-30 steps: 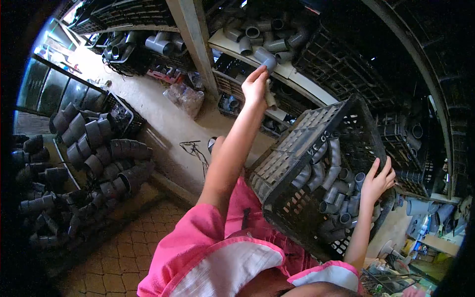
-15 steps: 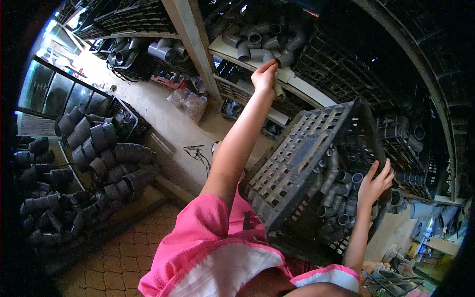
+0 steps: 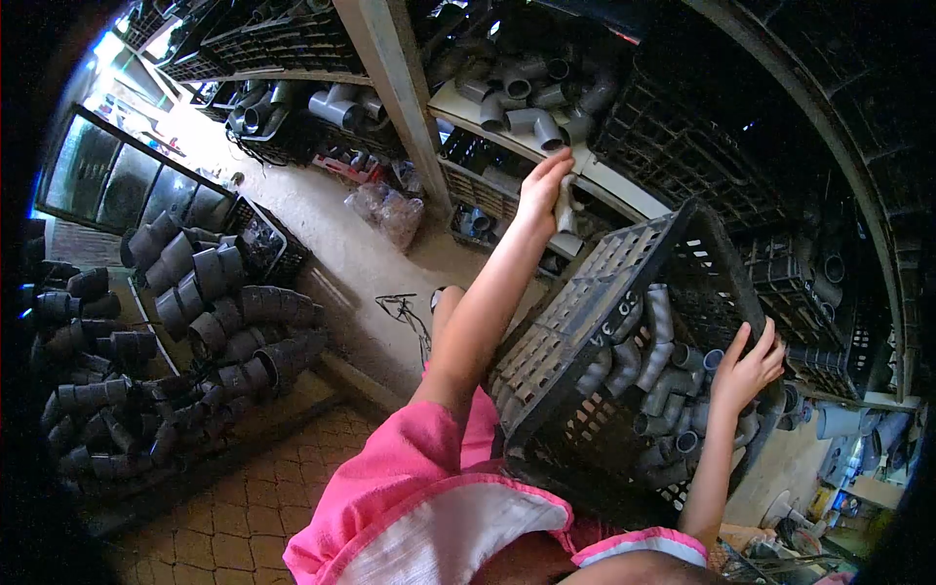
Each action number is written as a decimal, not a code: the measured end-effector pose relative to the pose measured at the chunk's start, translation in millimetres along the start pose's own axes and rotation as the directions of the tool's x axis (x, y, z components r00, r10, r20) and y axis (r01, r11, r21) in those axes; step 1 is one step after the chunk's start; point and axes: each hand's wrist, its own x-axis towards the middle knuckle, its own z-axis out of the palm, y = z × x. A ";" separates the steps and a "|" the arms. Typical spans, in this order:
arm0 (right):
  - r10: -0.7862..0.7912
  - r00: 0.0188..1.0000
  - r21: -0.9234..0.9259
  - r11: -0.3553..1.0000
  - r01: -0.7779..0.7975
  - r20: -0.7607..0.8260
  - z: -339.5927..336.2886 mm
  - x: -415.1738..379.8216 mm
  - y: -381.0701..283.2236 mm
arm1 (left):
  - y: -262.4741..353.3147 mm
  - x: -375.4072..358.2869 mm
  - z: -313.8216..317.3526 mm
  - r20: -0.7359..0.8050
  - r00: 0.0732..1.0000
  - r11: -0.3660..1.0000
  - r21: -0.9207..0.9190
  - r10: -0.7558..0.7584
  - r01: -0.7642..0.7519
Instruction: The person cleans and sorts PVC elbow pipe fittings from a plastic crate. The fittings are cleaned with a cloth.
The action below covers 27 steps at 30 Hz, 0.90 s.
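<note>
My left hand (image 3: 544,195) is raised near the shelf edge, its fingers together around a grey pipe fitting (image 3: 565,210) that shows partly behind them. My right hand (image 3: 747,369) grips the far-right rim of a black plastic crate (image 3: 575,292), its fingers bent over the rim. The crate is tilted, and several grey pipe elbows (image 3: 665,390) lie inside it. Close beside my left hand, another grey elbow (image 3: 536,124) rests on the white shelf edge.
Shelving with a wooden post (image 3: 390,88) and crates of fittings stands ahead. Stacked dark pipe fittings (image 3: 200,283) fill the left side. A plastic bag (image 3: 390,213) lies on the floor (image 3: 312,210). More black crates (image 3: 790,283) are at right.
My left hand has moved slightly right and down, and its fingers look straighter. The crate tilts differently, with fittings more spread along its side. My right hand stays on the rim.
</note>
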 end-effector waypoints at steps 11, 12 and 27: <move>0.072 0.994 0.011 0.997 -0.073 0.082 -1.9 -2.0 -2.5 | 150.8 88.7 -7.6 0.368 0.680 -0.398 0.910 0.634 -0.122; 0.061 0.995 0.019 0.998 -0.063 0.083 -0.7 -0.3 -3.6 | 169.3 103.0 -6.8 0.342 0.728 -0.453 0.890 0.594 -0.049; -0.174 0.925 0.136 0.981 0.135 0.338 -25.8 18.2 9.5 | 149.3 -136.4 70.1 0.486 0.760 0.142 0.868 -0.432 -0.475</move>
